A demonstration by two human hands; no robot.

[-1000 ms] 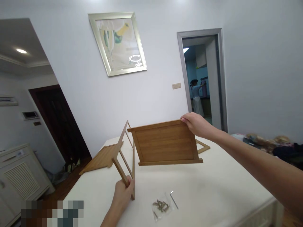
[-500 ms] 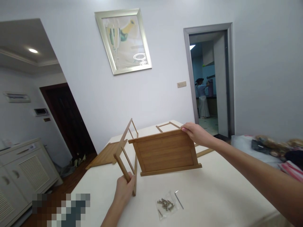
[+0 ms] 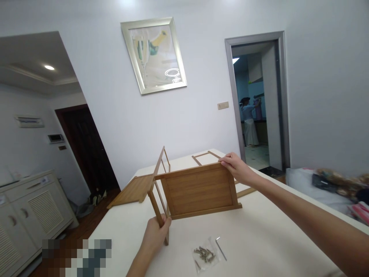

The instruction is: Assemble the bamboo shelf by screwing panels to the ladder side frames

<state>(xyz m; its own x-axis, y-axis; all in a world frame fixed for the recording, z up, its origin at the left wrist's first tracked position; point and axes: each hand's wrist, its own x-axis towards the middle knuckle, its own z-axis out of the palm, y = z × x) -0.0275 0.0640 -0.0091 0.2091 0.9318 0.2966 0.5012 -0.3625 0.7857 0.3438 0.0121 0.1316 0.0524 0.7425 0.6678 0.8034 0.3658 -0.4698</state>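
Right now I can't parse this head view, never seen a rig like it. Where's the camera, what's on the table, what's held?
There's no robot here: a person works with two bare hands, and the camera is worn on that person's head, looking forward and down. The left hand grips an open wooden frame low on one bar. The right hand holds a wooden panel by its upper right corner. The panel's left end comes close to the frame; whether they touch, I can't tell. On the white table lie a clear bag of screws, an L-shaped metal key beside it, and another panel at the left.
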